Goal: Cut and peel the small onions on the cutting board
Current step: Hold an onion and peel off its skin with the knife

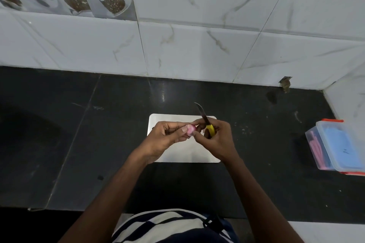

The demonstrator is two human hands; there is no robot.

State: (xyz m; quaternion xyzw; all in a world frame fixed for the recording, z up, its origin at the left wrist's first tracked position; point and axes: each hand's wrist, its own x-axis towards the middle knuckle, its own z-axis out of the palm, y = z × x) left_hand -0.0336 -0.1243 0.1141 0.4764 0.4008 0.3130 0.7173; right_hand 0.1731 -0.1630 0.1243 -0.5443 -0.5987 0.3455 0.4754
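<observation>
Left hand [166, 136] fingers closed on a small pink onion [191, 129], held above the white cutting board [189, 154]. Right hand [215, 140] clamped on a yellow-handled knife [206, 122], blade pointing to 11 o'clock, thumb touching the onion. At 3 o'clock, a lidded clear plastic box [335, 146] holds pink and blue items.

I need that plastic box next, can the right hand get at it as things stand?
Probably not yet: the right hand is shut on the knife. The path over the counter to the plastic box looks free.
</observation>
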